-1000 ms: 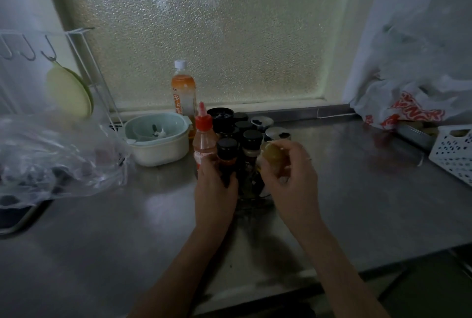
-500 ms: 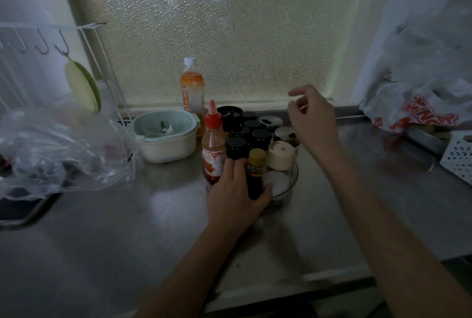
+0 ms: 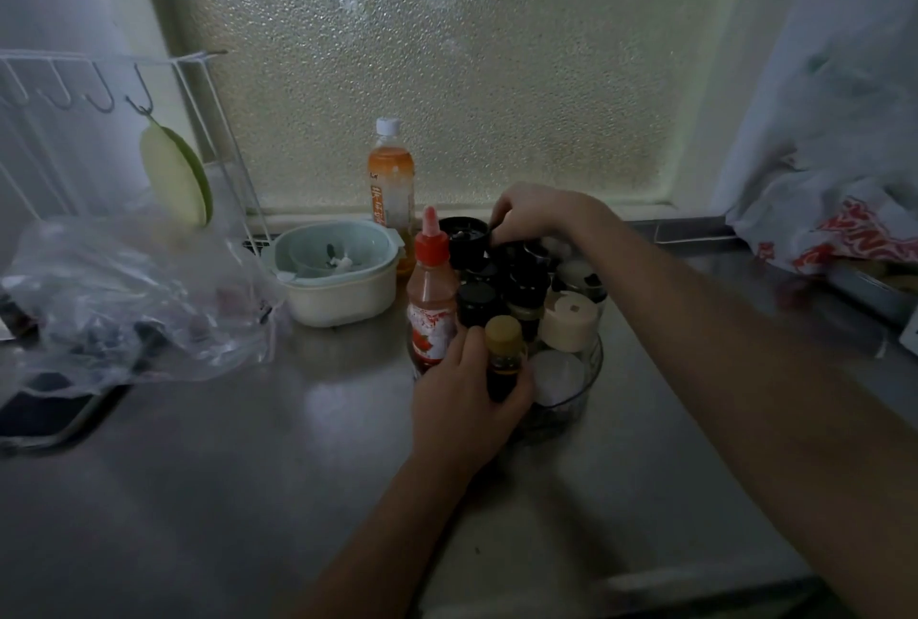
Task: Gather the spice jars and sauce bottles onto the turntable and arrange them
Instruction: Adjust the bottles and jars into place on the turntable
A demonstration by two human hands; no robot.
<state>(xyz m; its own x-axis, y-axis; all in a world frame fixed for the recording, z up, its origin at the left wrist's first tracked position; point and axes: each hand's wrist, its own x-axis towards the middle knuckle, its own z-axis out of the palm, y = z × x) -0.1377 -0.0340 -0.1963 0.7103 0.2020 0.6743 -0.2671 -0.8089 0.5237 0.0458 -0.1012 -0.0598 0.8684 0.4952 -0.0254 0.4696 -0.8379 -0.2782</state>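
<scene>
A clear round turntable (image 3: 586, 380) on the steel counter is crowded with black-capped spice jars (image 3: 521, 290), a cream-capped jar (image 3: 569, 320) and a red-capped chilli sauce bottle (image 3: 431, 310). My left hand (image 3: 467, 409) is wrapped around a small dark bottle with a yellow cap (image 3: 504, 345) at the turntable's near edge. My right hand (image 3: 534, 216) reaches over the back of the group, fingertips on the rim of a wide black-lidded jar (image 3: 464, 240). Whether it grips that jar is hard to tell in the dim light.
An orange drink bottle (image 3: 391, 181) stands by the frosted window. A pale green bowl (image 3: 338, 270) sits left of the jars, with a clear plastic bag (image 3: 129, 300) and a wire rack (image 3: 99, 86) further left. A printed plastic bag (image 3: 854, 230) lies at right.
My right hand came off the yellow-capped bottle, rose, then dropped onto the black-lidded jar at the back. My left hand shifted onto the yellow-capped bottle.
</scene>
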